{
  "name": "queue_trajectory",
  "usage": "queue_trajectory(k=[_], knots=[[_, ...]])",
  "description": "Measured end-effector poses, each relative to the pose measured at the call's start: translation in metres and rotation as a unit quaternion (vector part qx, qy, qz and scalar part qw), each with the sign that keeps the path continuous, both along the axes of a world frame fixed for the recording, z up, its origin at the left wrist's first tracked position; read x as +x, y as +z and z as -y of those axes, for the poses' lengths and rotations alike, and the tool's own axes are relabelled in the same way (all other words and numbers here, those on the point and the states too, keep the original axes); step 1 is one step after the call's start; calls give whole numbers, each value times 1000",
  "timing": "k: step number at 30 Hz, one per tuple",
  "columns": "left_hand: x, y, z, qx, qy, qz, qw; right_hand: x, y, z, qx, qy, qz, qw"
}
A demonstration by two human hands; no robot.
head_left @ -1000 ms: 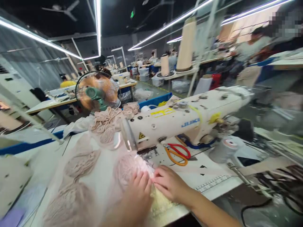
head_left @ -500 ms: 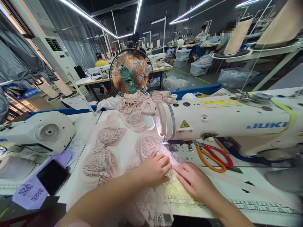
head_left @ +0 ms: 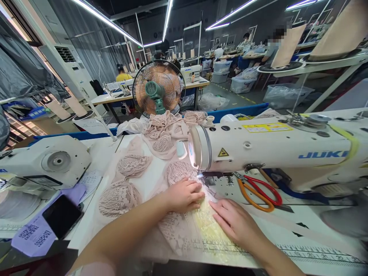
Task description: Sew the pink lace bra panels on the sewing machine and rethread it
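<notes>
Under the needle area of the white sewing machine (head_left: 270,142) lies a beige lace bra piece (head_left: 179,172) with rounded cups. My left hand (head_left: 184,195) rests palm down on the lace just in front of the needle, fingers laid flat and slightly bent. To its right, my right hand (head_left: 234,220) lies with fingers stretched out, tips at the fabric's edge beside a yellowish, shiny patch (head_left: 211,226) on the table. Whether its fingertips pinch any fabric is hidden. More lace cups (head_left: 119,199) spread out left of my left forearm.
Scissors with orange and red handles (head_left: 257,193) lie right of the needle. A black phone (head_left: 61,216) sits on purple paper at left, near a second machine (head_left: 54,161). Lace garments (head_left: 163,124) are piled behind, before a fan (head_left: 158,88). Other people sit farther back.
My left hand has shifted slightly left and up over the lace. The fabric near me has moved forward, showing more of the yellowish patch and ruler. My right hand has barely moved.
</notes>
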State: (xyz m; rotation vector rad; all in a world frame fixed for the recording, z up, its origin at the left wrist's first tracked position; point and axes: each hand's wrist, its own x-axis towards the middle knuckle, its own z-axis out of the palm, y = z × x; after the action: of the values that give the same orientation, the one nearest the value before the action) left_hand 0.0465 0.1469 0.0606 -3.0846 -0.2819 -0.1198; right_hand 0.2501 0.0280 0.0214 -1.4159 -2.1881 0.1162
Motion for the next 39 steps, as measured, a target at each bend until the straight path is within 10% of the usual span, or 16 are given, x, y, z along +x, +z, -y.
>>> queue_trajectory(k=[39], knots=[[2,-1,-44,13,47,13,999,3,-1,2,-3,16,-2,1000]])
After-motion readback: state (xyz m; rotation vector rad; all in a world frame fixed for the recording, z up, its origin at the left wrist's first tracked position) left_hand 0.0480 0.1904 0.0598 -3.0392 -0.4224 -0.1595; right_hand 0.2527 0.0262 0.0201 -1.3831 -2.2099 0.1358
